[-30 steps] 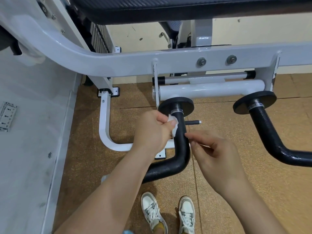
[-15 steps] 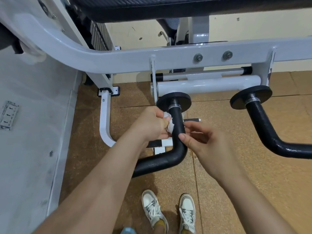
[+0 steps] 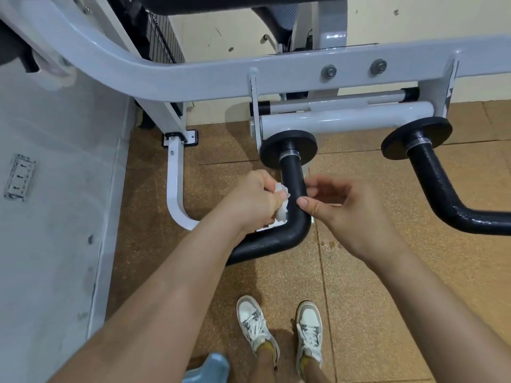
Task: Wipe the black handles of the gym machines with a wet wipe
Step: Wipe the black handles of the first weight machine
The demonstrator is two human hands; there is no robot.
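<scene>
A crumpled white wet wipe (image 3: pixel 282 206) is clutched in the curled fingers of the left hand (image 3: pixel 253 200) and is pressed against the left side of the upright part of a black, textured, L-shaped machine handle (image 3: pixel 293 176), just above its bend. The right hand (image 3: pixel 352 214) is held at the opposite side of the same handle, with the thumb tip and the loosely curled fingertips set against the black surface; whether the handle is truly gripped by this hand cannot be told. The handle is topped by a round black flange disc (image 3: pixel 287 143), which is fixed under a white-painted steel machine frame (image 3: pixel 193 78). A second black bent handle (image 3: pixel 432 178) with its own disc is seen well apart to the right, untouched by either hand. A brown speckled tiled floor (image 3: pixel 365 299) is spread below, and a pair of white and grey laced sneakers (image 3: pixel 255 324) is seen on it beneath the forearms.
</scene>
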